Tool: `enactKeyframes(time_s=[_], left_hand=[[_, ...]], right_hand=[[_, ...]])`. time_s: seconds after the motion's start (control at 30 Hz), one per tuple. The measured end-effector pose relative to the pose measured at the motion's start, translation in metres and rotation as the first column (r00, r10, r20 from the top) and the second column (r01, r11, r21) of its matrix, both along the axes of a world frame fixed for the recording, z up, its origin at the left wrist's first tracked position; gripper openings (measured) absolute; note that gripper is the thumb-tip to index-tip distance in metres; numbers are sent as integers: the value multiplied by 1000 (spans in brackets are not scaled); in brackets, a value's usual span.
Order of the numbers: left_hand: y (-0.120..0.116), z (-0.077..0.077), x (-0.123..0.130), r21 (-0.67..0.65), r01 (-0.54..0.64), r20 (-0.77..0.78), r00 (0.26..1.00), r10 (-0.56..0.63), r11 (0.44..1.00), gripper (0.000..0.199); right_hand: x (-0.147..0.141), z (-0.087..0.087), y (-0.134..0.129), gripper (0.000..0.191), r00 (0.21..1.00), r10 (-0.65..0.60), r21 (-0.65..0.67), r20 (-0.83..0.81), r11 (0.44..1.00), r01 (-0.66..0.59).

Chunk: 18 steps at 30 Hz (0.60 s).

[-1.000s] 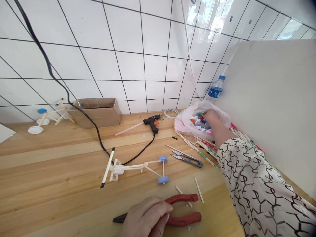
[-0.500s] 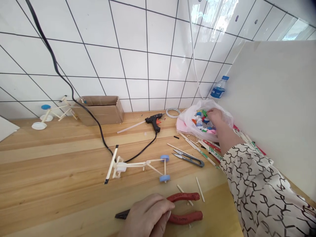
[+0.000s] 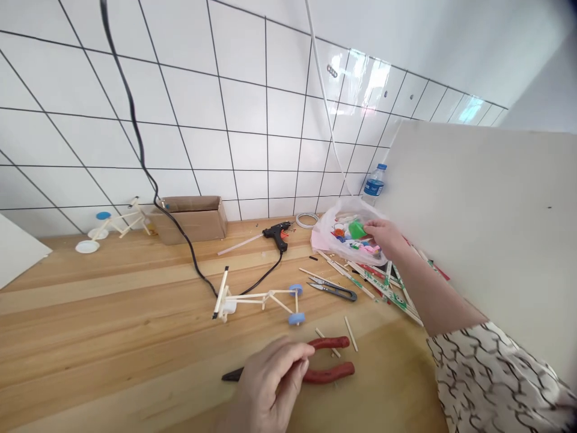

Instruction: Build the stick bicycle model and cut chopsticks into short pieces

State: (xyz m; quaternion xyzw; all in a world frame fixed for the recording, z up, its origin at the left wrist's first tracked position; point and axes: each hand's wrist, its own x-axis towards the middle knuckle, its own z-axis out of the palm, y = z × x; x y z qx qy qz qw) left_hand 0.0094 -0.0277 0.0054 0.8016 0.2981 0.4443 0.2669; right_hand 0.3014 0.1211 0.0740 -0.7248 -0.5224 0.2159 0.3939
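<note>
My right hand (image 3: 382,234) pinches a green plastic cap (image 3: 357,230) over the open white plastic bag (image 3: 327,221). Inside the bag lie several loose caps in orange, blue, pink and white. My left hand (image 3: 276,376) hovers over the red-handled pliers (image 3: 331,374), hiding their middle. Its thumb and fingertips are pressed together; whatever may be between them is hidden. Beyond it stands a small stick-built car (image 3: 261,299) with blue cap wheels and a black-tipped crossbar.
Grey thread snips (image 3: 336,290) and a bundle of printed sticks (image 3: 383,282) lie near the bag. A black glue gun (image 3: 277,233), a tape roll (image 3: 307,221), a cardboard box (image 3: 193,225), another stick model (image 3: 121,225) and a water bottle (image 3: 374,183) stand along the tiled wall.
My right hand has drawn back from deep in the bag, lifting the green cap above the other caps. My left hand stays by the pliers, and the view has shifted.
</note>
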Motion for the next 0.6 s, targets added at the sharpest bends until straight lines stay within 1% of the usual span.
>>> enactKeyframes(time_s=[0.1, 0.17, 0.2, 0.23, 0.27, 0.33, 0.43, 0.53, 0.6], left_hand=[[-3, 6, 0, -112, -85, 51, 995, 91, 990, 15], [-5, 11, 0, -204, -147, 85, 982, 167, 968, 19], [-5, 15, -1, -257, -165, 100, 975, 196, 952, 23], [-5, 18, -1, -304, -172, 121, 968, 218, 937, 27], [-5, 23, -2, -345, -166, 148, 962, 228, 924, 29], [-5, 31, -3, -411, -134, 205, 950, 234, 902, 30], [-5, 38, -7, -535, -29, 234, 955, 181, 845, 23], [-6, 36, -14, -637, -6, 211, 960, 183, 771, 24], [-5, 30, -18, -673, 3, 214, 958, 191, 740, 25]], right_hand=[[-28, 1, -51, 16, 986, 146, 7, -80, 989, -146], [-48, -2, -84, 14, 963, 239, 1, -121, 971, -240], [-58, -3, -98, 15, 942, 299, -3, -153, 953, -303], [-67, -5, -110, 16, 890, 396, 2, -229, 914, -406], [-76, -6, -120, 16, 837, 464, -10, -291, 873, -488], [-92, -8, -132, 16, 776, 516, -55, -362, 819, -571], [-109, -8, -139, 16, 717, 519, -123, -466, 764, -633], [-118, -13, -140, 17, 677, 533, -115, -508, 737, -666], [-120, -19, -141, 18, 654, 559, -103, -510, 715, -691]])
